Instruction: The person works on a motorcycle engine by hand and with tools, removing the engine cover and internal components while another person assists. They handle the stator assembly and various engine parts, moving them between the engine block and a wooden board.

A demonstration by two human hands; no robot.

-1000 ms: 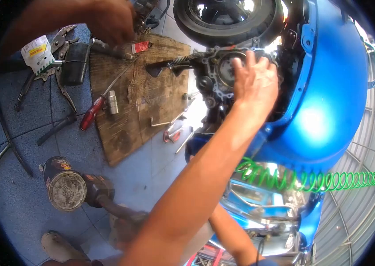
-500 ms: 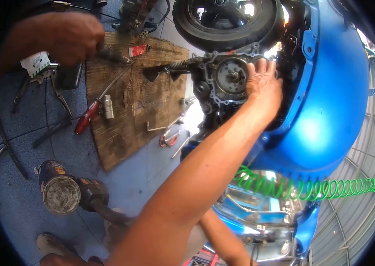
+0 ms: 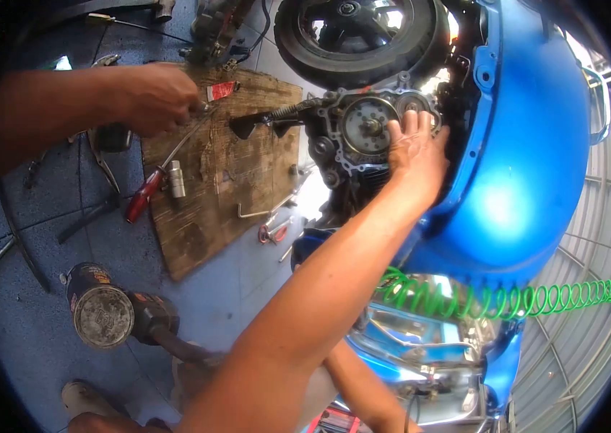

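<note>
My left hand (image 3: 165,101) reaches in from the left over the wooden board (image 3: 201,231). Its fingers are curled round a dark cylindrical tool, mostly hidden by the hand. Beside them lies a red-and-white tube (image 3: 221,91). A red-handled screwdriver (image 3: 145,195) and a metal socket (image 3: 176,179) are just below. My right hand (image 3: 419,148) rests open, fingers spread, against the right side of the opened engine case (image 3: 345,155). Next to it shows a round metal rotor (image 3: 370,126) with a centre shaft.
A blue scooter body (image 3: 529,144) fills the right, below a wheel (image 3: 363,65). A green coiled hose (image 3: 515,299) crosses the lower right. Pliers (image 3: 105,169), a tin can (image 3: 103,317) and a mallet-like tool (image 3: 152,315) are on the floor. Another bare limb (image 3: 363,390) shows behind my right arm.
My left hand has moved right and slightly down, closing over the dark tool on the board. My right hand stays against the engine case. The view has shifted slightly.
</note>
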